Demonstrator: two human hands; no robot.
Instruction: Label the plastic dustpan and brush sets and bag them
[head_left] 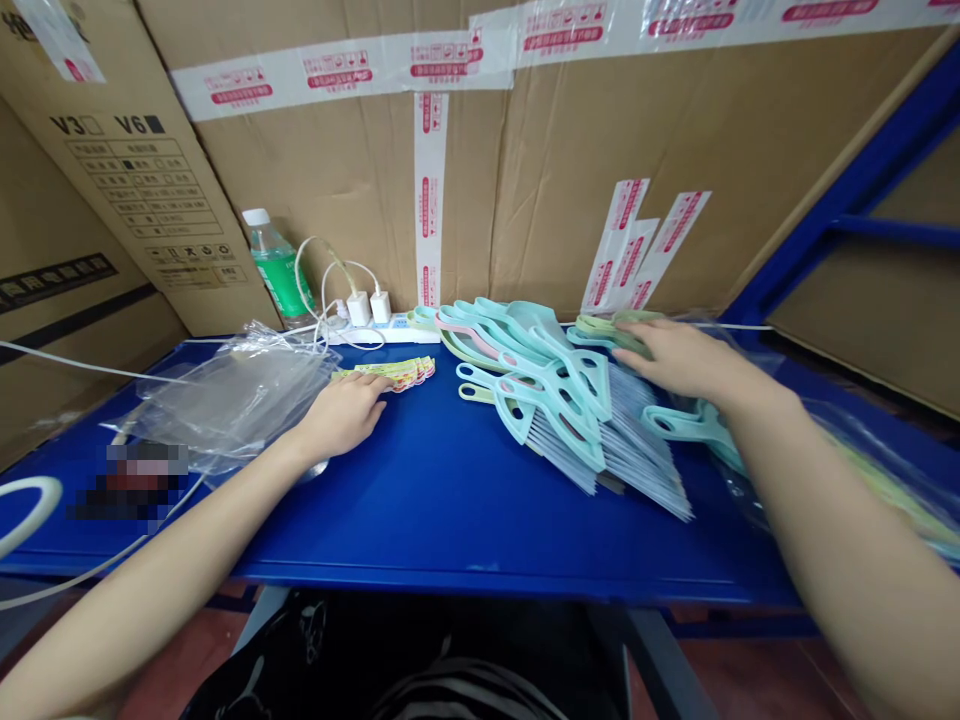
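The left hand lies on the blue desk, its fingers relaxed and extended, tips at or just touching the end of a strip of yellow-green labels; nothing looks clenched. The right hand rests over a small bundle of pale green dustpan brushes, fingers spread and released rather than visibly grasping. Between the hands, mint hand brushes overlap in a fan, bristles pointing toward the right front, apparently so that the slotted handles stay easy to reach. One more mint brush lies on a clear plastic bag at the right, and a crumpled bag sits left of the labels. Bare desk stretches along the front edge — the widest room for moving — while a power strip and cardboard cartons close off the back.
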